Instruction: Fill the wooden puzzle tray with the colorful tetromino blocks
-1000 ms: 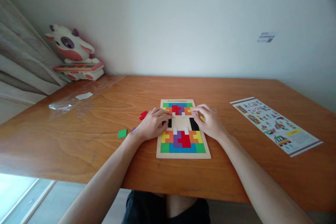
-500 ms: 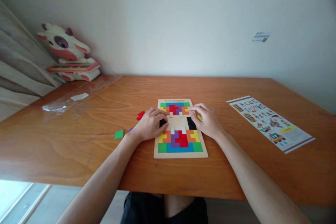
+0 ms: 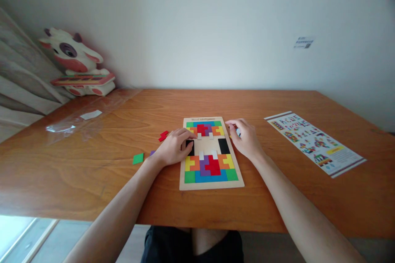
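Note:
A wooden puzzle board (image 3: 212,186) lies flat on the table, with coloured block pieces at its far and near ends and bare wood in its middle. My left hand (image 3: 174,147) rests over its left edge, thumb and fingers apart, beside a black piece (image 3: 190,148) that it partly covers. Just off the right edge, my right hand (image 3: 246,139) has its thumb and index finger curled together. What lies between those fingertips is too small to name. Blue and white show through the finger loop. Another black piece (image 3: 224,146) sits on the board's right side.
Left of the board lie a red piece (image 3: 163,136), a green square (image 3: 138,158) and a partly hidden purple piece (image 3: 152,153). A printed sheet (image 3: 314,144) is at right. Clear plastic wrap (image 3: 68,125) and a cow toy keyboard (image 3: 82,63) stand at the left back.
My right hand has moved right, from over the board's edge to just outside it. My left hand stays at the left edge, its fingers slightly raised off the black piece.

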A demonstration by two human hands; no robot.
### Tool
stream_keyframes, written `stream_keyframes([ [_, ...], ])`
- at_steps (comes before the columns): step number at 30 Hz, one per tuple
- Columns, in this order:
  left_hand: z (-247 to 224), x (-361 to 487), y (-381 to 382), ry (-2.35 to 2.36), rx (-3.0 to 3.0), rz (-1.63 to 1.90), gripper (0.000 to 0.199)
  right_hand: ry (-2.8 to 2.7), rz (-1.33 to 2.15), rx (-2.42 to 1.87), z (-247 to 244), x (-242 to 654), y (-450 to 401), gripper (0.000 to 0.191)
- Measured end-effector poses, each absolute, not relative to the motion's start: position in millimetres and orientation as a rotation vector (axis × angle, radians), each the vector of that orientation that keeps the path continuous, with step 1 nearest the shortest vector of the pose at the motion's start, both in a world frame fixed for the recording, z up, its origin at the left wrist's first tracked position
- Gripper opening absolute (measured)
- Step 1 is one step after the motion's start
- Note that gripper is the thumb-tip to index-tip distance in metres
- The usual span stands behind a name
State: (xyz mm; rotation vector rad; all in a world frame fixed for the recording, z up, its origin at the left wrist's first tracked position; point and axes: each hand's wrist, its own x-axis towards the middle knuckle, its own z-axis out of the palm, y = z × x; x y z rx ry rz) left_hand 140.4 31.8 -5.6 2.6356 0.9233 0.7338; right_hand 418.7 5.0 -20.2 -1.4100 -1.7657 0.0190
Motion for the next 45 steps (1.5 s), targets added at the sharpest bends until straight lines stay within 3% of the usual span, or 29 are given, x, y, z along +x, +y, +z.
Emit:
stream_keyframes([
  [12, -5.0, 139.7, 32.1, 0.922, 2.707, 0.708, 0.019, -1.041, 0.191, -1.363, -31.3, 460.8, 24.1, 0.020],
  [21, -7.9, 123.4, 44.7, 1.509, 2.696, 0.786, 0.022, -1.285, 0.104, -1.488, -30.1, 454.0, 20.0, 0.028],
  [28, -10.5, 116.0, 48.1, 1.644, 2.699, 0.700, 0.025, -1.654, 0.172, -1.705, -42.6, 463.3, 16.0, 0.054],
  [35, -4.7, 132.8, 38.4, 1.351, 2.725, 0.721, 0.023, -1.640, 0.285, -1.707, -45.2, 464.1, 17.8, 0.034],
  [45, -11.1, 137.1, 37.9, 1.260, 2.594, 0.825, 0.021, -1.550, 0.411, -1.726, -34.0, 456.8, 13.0, 0.026],
])
